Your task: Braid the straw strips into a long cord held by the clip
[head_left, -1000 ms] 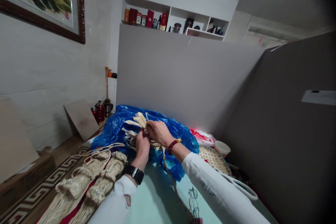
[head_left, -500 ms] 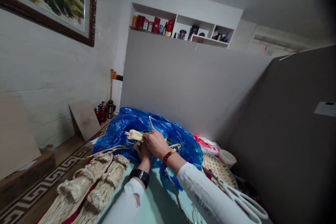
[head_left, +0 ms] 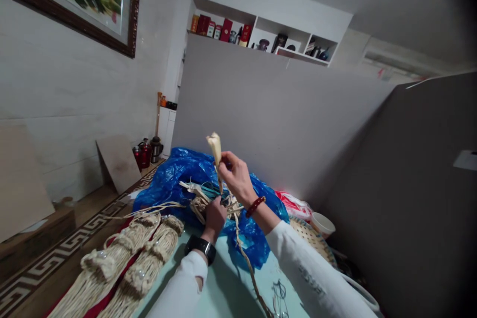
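My right hand (head_left: 236, 176) pinches a pale dried husk strip (head_left: 214, 145), raised upright above a blue plastic bag. The strip narrows downward to a brownish end at the fingertips of my left hand (head_left: 215, 217). That hand is closed low over the bag; its grip is partly hidden, but it seems to hold the strip's lower end. Around it lies a tangle of straw-coloured strands (head_left: 199, 203) with some teal strips (head_left: 210, 189). A twisted cord (head_left: 248, 258) trails from this tangle toward the table's front edge.
The crumpled blue bag (head_left: 164, 179) covers the far part of the pale green table (head_left: 227, 283). Knotted straw bundles (head_left: 145, 258) lie on red cloth at left. Thin metal wire pieces (head_left: 279, 298), white-handled scissors (head_left: 359, 290), a woven basket (head_left: 307, 233) and a white bowl (head_left: 322, 224) are at right.
My right hand has risen, lifting the husk strip from lying sideways to upright. The hands have moved apart, and the strand tangle beneath shows more. My left hand stays low.
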### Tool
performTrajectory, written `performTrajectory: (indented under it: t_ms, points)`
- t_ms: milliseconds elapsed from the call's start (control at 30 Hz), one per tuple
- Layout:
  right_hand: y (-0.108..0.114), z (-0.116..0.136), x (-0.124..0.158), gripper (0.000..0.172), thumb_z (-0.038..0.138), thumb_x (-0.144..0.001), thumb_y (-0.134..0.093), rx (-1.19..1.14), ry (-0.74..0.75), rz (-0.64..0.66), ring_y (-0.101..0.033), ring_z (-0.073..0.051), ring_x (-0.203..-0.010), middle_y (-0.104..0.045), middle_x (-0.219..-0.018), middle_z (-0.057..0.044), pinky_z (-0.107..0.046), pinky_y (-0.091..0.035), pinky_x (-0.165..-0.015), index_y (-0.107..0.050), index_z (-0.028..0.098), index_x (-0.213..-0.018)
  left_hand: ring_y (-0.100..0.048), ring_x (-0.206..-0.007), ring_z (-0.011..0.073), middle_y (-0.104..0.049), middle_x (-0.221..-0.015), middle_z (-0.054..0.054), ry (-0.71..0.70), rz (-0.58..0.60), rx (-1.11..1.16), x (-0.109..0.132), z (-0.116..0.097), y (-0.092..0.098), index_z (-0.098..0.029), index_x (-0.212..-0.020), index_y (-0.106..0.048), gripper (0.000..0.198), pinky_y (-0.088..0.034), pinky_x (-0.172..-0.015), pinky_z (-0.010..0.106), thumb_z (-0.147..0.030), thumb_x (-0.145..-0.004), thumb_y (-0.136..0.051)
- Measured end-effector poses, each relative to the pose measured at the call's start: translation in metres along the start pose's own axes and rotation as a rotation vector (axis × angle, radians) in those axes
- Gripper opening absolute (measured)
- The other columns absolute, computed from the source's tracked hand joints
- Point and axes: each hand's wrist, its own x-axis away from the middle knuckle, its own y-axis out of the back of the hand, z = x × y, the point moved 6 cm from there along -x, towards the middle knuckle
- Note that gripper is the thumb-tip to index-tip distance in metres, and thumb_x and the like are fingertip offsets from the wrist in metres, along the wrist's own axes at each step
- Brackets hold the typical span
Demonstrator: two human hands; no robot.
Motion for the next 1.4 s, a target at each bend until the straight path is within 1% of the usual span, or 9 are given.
performTrajectory:
  t_ms: [133,267,500,733,800,900,1100,1233,1400]
  points:
    - [0.023,0.006,-0.011,0.016,0.025,-0.083,-0.044,-0.215,-0.023,-0.097,-0.058,-0.013,-0.074,-0.064,-0.086,-0.002,-0.025,-0.047,-0.069,-0.056,0.019,-0.092,-0.062,-0.102,0.0224,-0.060,-0.121,0.008,-0.046,-0.015,0.056,0.005,-0.004,-0.005,-0.018,-0.118,-0.057,0.031,-0.053,-0.086,0.044,-0.032,-0.090,-0.058]
    - [0.026,-0.005,-0.008,0.016,0.030,-0.079,-0.052,-0.361,-0.098,-0.091,-0.058,-0.014,-0.073,-0.064,-0.079,-0.001,-0.026,-0.049,-0.065,-0.059,0.018,-0.087,-0.061,-0.103,0.0230,-0.060,-0.121,0.009,-0.062,-0.047,0.141,0.006,-0.006,0.002,-0.017,-0.118,-0.057,0.032,-0.052,-0.086,0.045,-0.032,-0.090,-0.058]
    - [0.032,-0.035,0.014,0.021,0.035,-0.072,-0.061,-0.500,-0.285,-0.070,-0.056,-0.013,-0.064,-0.064,-0.069,-0.003,-0.023,-0.044,-0.058,-0.066,0.014,-0.076,-0.063,-0.096,0.0206,-0.062,-0.116,0.007,-0.032,-0.164,0.441,0.006,-0.023,0.049,-0.017,-0.115,-0.059,0.029,-0.054,-0.081,0.041,-0.032,-0.090,-0.058]
    - [0.042,-0.039,0.057,0.025,0.037,-0.067,-0.071,-0.551,-0.395,-0.004,-0.054,-0.011,-0.060,-0.062,-0.066,-0.002,-0.023,-0.042,-0.057,-0.067,0.013,-0.072,-0.063,-0.093,0.0197,-0.065,-0.107,0.006,-0.030,-0.221,0.744,0.024,-0.048,0.089,-0.016,-0.107,-0.061,0.026,-0.053,-0.082,0.041,-0.036,-0.091,-0.056]
    - [0.044,-0.034,0.071,0.028,0.039,-0.066,-0.073,-0.561,-0.418,0.002,-0.054,-0.011,-0.060,-0.062,-0.067,-0.001,-0.023,-0.041,-0.057,-0.067,0.013,-0.074,-0.064,-0.090,0.0192,-0.065,-0.105,0.006,-0.063,-0.149,0.845,0.031,-0.060,0.094,-0.015,-0.107,-0.061,0.027,-0.053,-0.080,0.040,-0.037,-0.091,-0.056]
    - [0.047,-0.020,0.091,0.033,0.042,-0.063,-0.077,-0.586,-0.443,0.014,-0.053,-0.011,-0.059,-0.062,-0.068,-0.001,-0.023,-0.039,-0.056,-0.066,0.013,-0.075,-0.065,-0.079,0.0161,-0.067,-0.095,0.003,-0.123,0.043,0.987,0.046,-0.080,0.098,-0.014,-0.101,-0.062,0.024,-0.054,-0.073,0.036,-0.035,-0.089,-0.059]
    - [0.070,0.012,0.137,0.034,0.040,-0.061,-0.080,-0.651,-0.481,-0.071,-0.051,-0.011,-0.061,-0.059,-0.068,0.000,-0.023,-0.037,-0.055,-0.060,0.016,-0.073,-0.063,-0.070,0.0140,-0.068,-0.073,0.001,-0.140,0.344,1.155,0.089,-0.105,0.104,-0.013,-0.082,-0.066,0.027,-0.051,-0.070,0.026,-0.031,-0.067,-0.079]
    - [0.089,0.025,0.171,0.027,0.036,-0.067,-0.076,-0.692,-0.530,-0.139,-0.051,-0.012,-0.065,-0.059,-0.073,-0.001,-0.023,-0.037,-0.057,-0.062,0.015,-0.077,-0.061,-0.071,0.0138,-0.068,-0.076,0.002,-0.131,0.506,1.179,0.119,-0.120,0.098,-0.012,-0.084,-0.069,0.028,-0.050,-0.073,0.026,-0.031,-0.065,-0.080]
    - [0.108,0.035,0.209,0.022,0.033,-0.071,-0.071,-0.733,-0.551,-0.227,-0.051,-0.012,-0.068,-0.058,-0.075,-0.001,-0.024,-0.039,-0.064,-0.060,0.015,-0.076,-0.053,-0.059,0.0100,-0.063,-0.072,0.001,-0.110,0.642,1.137,0.149,-0.138,0.083,-0.013,-0.091,-0.070,0.030,-0.043,-0.054,0.020,-0.031,-0.069,-0.077]
